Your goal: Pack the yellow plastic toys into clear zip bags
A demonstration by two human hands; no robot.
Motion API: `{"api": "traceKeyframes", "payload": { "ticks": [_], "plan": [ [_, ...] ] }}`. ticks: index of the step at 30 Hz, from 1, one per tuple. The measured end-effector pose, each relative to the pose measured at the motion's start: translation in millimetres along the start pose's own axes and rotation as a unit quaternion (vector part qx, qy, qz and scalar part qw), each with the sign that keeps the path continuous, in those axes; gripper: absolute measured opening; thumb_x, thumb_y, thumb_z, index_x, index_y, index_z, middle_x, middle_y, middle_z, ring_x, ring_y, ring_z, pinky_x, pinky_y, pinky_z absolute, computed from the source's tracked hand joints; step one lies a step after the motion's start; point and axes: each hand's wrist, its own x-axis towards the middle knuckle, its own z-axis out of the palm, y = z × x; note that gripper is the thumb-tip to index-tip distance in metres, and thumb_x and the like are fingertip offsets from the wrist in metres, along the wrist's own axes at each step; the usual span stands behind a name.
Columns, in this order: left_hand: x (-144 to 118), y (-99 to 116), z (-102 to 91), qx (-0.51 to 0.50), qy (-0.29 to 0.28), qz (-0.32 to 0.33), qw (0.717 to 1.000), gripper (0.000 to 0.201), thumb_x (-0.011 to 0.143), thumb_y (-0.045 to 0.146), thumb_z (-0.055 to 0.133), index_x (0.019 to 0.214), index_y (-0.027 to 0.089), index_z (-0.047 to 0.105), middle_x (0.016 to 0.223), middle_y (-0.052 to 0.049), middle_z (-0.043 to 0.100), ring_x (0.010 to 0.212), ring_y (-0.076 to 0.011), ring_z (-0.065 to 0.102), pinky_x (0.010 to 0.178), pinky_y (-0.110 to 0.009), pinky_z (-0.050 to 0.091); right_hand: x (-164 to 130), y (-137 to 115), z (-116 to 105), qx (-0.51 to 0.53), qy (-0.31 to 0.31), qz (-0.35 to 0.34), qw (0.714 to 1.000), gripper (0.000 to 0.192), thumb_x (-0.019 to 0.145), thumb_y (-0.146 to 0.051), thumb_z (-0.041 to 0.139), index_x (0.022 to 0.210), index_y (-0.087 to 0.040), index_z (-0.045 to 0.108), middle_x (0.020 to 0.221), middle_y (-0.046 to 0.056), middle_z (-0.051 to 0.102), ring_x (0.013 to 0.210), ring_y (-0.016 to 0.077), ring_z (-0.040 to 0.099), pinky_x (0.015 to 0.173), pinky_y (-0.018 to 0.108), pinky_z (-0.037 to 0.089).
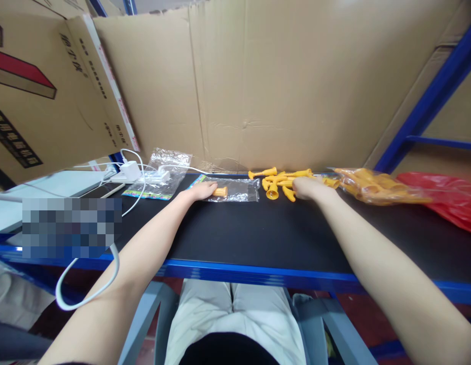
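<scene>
My left hand (200,191) rests on the opening of a small clear plastic bag (239,190) lying on the black tabletop (258,228). An orange plastic piece (220,191) sits at my fingertips, just inside the bag's mouth. My right hand (310,187) lies palm down on a loose heap of orange plastic pieces (278,181) at the back of the table, fingers curled among them. Whether it grips one is hidden.
A clear bag full of orange pieces (372,186) and a red plastic bag (444,197) lie to the right. More clear bags (165,172), a white charger (131,170) with cable, and cardboard boxes (37,91) stand at left. A cardboard wall (277,81) backs the table.
</scene>
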Motion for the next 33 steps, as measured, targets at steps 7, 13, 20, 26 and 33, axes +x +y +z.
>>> {"api": "traceKeyframes", "payload": {
  "ticks": [7, 13, 20, 26, 33],
  "plan": [
    [-2.2, 2.4, -2.4, -0.037, -0.021, -0.01, 0.999, 0.058, 0.087, 0.042, 0.012, 0.123, 0.016, 0.049, 0.134, -0.004, 0.046, 0.125, -0.0201, 0.038, 0.102, -0.027, 0.028, 2.5, 4.6, -5.3, 0.047, 0.043, 0.007, 0.998, 0.026, 0.077, -0.018, 0.046, 0.098, -0.014, 0.062, 0.102, 0.015, 0.063, 0.1, 0.0302, 0.055, 0.086, 0.044, 0.034],
    [-4.0, 4.4, -4.2, -0.049, -0.025, -0.011, 0.998, 0.058, 0.087, 0.042, 0.012, 0.123, 0.015, 0.049, 0.135, -0.005, 0.044, 0.126, -0.0211, 0.036, 0.103, -0.028, 0.027, 3.0, -17.9, -6.6, 0.201, 0.161, -0.116, 0.959, 0.028, 0.087, -0.029, 0.037, 0.101, -0.015, 0.057, 0.102, 0.013, 0.064, 0.088, 0.0213, 0.059, 0.073, 0.029, 0.041],
    [-6.7, 7.0, -6.3, -0.053, -0.025, -0.017, 0.998, 0.059, 0.087, 0.043, 0.013, 0.124, 0.015, 0.048, 0.135, -0.005, 0.045, 0.125, -0.0223, 0.038, 0.102, -0.029, 0.028, -10.6, -56.2, -5.6, 0.235, 0.156, -0.18, 0.942, 0.027, 0.087, -0.033, 0.039, 0.1, -0.016, 0.057, 0.095, 0.009, 0.065, 0.083, 0.0195, 0.059, 0.069, 0.026, 0.041],
    [-8.7, 9.1, -8.6, -0.05, -0.03, 0.002, 0.998, 0.058, 0.088, 0.04, 0.012, 0.125, 0.012, 0.047, 0.136, -0.008, 0.043, 0.124, -0.0206, 0.039, 0.101, -0.029, 0.028, -15.2, -45.0, -9.3, 0.098, 0.144, -0.086, 0.981, 0.03, 0.087, -0.028, 0.035, 0.096, -0.012, 0.059, 0.099, 0.017, 0.063, 0.089, 0.0277, 0.06, 0.073, 0.035, 0.041],
    [-12.0, 15.0, -12.3, -0.051, -0.049, -0.002, 0.998, 0.061, 0.087, 0.041, 0.013, 0.133, 0.01, 0.038, 0.142, -0.007, 0.033, 0.13, -0.0182, 0.03, 0.106, -0.027, 0.021, -17.3, -37.7, -16.9, 0.131, 0.187, -0.159, 0.96, 0.03, 0.087, -0.034, 0.037, 0.099, -0.019, 0.06, 0.095, 0.008, 0.066, 0.085, 0.0227, 0.059, 0.076, 0.035, 0.037]
  ]
}}
